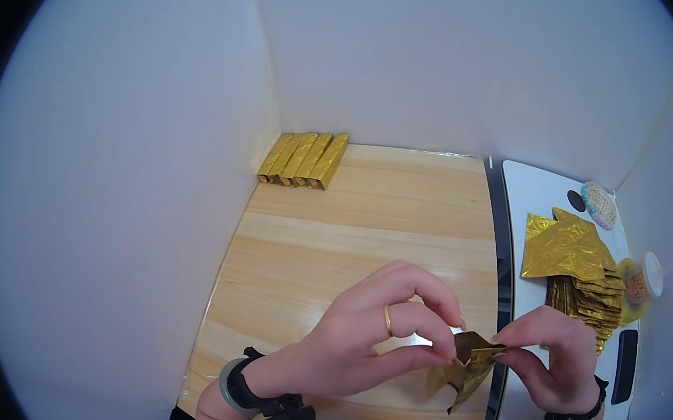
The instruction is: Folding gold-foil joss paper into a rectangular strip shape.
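Between my two hands is a small piece of gold foil paper point(472, 369), partly folded, with an opening at its top and a pointed flap hanging down. My left hand point(376, 328), with a ring on one finger, pinches its left edge between thumb and fingertips. The thumb and index finger of my right hand point(556, 347) are closed on the right corner. At the table's far left corner, several folded gold paper bars point(304, 163) lie side by side. On the right, a loose gold sheet point(563, 249) rests over a thick stack of gold paper point(584, 299).
Pale panels point(450, 45) enclose the wooden tabletop point(340, 242) at the left and back. Beyond a dark gap on the right is a white surface point(516, 184). It carries a round pastel woven piece point(599, 206) and a tipped cup with a white lid point(647, 276).
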Motion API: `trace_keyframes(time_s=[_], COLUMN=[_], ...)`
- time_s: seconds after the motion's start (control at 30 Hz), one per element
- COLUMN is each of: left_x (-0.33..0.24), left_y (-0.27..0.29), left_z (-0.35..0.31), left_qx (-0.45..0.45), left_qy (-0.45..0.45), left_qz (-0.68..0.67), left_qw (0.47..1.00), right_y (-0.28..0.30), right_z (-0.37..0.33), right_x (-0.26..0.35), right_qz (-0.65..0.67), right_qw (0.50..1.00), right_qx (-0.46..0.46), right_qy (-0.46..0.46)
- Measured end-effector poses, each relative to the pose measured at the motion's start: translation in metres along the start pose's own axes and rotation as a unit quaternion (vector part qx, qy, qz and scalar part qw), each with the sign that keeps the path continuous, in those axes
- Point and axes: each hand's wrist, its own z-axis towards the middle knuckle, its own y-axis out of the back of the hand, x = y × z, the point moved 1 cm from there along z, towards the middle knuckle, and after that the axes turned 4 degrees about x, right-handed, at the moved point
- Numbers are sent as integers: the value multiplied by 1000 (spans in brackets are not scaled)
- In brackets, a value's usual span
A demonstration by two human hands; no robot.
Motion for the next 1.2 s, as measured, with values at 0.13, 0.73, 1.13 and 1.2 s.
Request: trace_keyframes(time_s=[0.13,0.73,1.13,1.2], left_x=[0,-5,-2,-1], left_y=[2,-5,-7,-8], left_z=[2,2,1,2], left_qx=[25,42,51,57], left_qy=[-17,18,28,25], left_qz=[-7,-14,20,20], left_qw=[1000,999,998,998], right_y=[7,7,8,8], right_z=[3,11,12,11], right_x=[-2,-12,-13,-12], right_qz=[-31,176,131,130], right_qw=[996,974,986,986], right_qx=[67,132,88,87], right_qy=[46,-49,-59,-59])
